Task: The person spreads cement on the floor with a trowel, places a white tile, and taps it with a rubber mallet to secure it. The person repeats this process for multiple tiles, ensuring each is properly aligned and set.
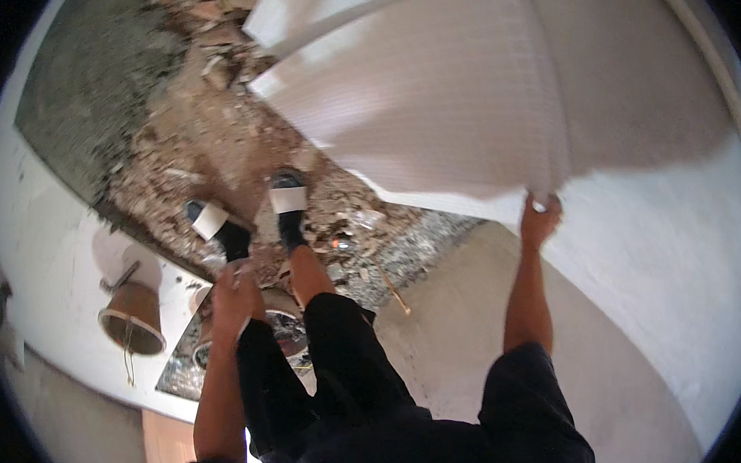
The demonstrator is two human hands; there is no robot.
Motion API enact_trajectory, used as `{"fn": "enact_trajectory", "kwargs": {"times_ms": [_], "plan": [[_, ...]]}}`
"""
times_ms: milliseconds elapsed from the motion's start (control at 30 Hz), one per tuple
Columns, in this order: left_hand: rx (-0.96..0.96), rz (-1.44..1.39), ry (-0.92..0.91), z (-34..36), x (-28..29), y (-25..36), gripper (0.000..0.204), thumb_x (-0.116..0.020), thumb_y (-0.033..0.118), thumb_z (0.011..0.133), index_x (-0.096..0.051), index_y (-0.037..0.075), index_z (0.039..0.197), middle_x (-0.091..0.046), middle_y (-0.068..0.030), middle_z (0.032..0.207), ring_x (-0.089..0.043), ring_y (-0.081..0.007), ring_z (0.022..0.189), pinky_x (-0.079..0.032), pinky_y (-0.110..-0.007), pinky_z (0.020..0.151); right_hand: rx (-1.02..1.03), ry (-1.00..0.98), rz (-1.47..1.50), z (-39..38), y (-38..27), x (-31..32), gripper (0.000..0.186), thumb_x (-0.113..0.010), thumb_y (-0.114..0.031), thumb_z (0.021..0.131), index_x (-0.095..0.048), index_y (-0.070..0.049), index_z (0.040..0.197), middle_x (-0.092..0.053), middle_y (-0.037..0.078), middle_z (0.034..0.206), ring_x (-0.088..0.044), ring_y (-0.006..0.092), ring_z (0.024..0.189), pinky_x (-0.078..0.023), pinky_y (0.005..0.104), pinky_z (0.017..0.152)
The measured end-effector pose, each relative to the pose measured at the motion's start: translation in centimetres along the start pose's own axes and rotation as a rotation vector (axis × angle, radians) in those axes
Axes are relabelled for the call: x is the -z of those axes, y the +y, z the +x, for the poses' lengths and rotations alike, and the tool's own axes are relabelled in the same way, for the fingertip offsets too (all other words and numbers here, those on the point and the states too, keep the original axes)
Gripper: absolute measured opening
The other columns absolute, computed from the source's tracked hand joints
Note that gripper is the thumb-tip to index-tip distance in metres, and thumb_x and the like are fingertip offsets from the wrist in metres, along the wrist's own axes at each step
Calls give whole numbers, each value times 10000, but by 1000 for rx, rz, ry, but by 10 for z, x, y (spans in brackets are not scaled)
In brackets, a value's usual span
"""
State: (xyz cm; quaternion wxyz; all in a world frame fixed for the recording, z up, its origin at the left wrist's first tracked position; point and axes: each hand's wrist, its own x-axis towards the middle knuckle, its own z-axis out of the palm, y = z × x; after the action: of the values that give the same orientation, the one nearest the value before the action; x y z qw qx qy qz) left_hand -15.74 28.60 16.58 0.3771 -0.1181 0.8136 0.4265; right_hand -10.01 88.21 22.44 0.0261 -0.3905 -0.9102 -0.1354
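Note:
A large, thin white sheet [430,91] with a fine grid texture spreads out in front of me and off to the right. My right hand [543,218] is closed on its near edge, fingers pinched around the border. Between that hand and the far end, the sheet's left edge hangs loose over rubble. My left hand [236,289] is down on the left, over my leg and close to my feet. Its fingers are smeared, so whether it holds anything does not show.
Broken rubble [224,121] covers the ground around my sandals [288,199]. Grey mortar [92,70] lies at the far left. A brown bucket [135,312] with a cord stands at the left, another bucket [287,326] beside my legs. A small orange-capped bottle [342,244] lies in the debris.

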Motion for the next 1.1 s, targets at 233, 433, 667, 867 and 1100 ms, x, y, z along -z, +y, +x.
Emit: {"fn": "enact_trajectory", "kwargs": {"times_ms": [233, 433, 667, 867, 1100], "plan": [[-223, -133, -278, -9, -76, 100, 443, -661, 335, 858, -586, 30, 1171, -591, -222, 1123, -524, -408, 1113, -421, -457, 945, 110, -325, 183, -9, 14, 59, 411, -692, -320, 844, -623, -3, 1098, -603, 177, 1107, -541, 351, 1070, -414, 449, 942], [-205, -366, -501, -56, -156, 243, 1154, -770, 537, 721, -147, -109, 1446, -204, -321, 1498, -218, -399, 1413, -196, -403, 1172, 146, -510, 343, -70, 1, 125, 263, -670, -195, 863, -595, 25, 986, -609, 182, 913, -584, 322, 844, -462, 383, 778], [61, -655, -185, -71, -145, 270, 1035, -722, 425, 814, -109, -130, 1435, -327, -337, 1424, -353, -383, 1352, -308, -397, 1105, 402, -881, 423, -146, -9, 159, 201, -663, -103, 829, -602, -4, 992, -632, 179, 956, -621, 334, 866, -493, 402, 740], [50, -388, 49, -78, -124, 231, 757, -629, 251, 857, -228, -105, 1391, -566, -334, 1124, -578, -432, 1068, -470, -460, 899, 506, -976, 279, -200, -9, 157, 451, -628, -118, 825, -560, -76, 1269, -616, 154, 1182, -605, 342, 1066, -494, 421, 905], [90, -508, 92, -58, -17, 202, 508, -587, 214, 847, -425, -116, 1198, -649, -297, 830, -645, -456, 797, -525, -487, 701, 611, -954, 249, -210, -92, 226, 486, -653, -110, 787, -558, -28, 1257, -606, 191, 1195, -594, 362, 1083, -501, 440, 878]]}}
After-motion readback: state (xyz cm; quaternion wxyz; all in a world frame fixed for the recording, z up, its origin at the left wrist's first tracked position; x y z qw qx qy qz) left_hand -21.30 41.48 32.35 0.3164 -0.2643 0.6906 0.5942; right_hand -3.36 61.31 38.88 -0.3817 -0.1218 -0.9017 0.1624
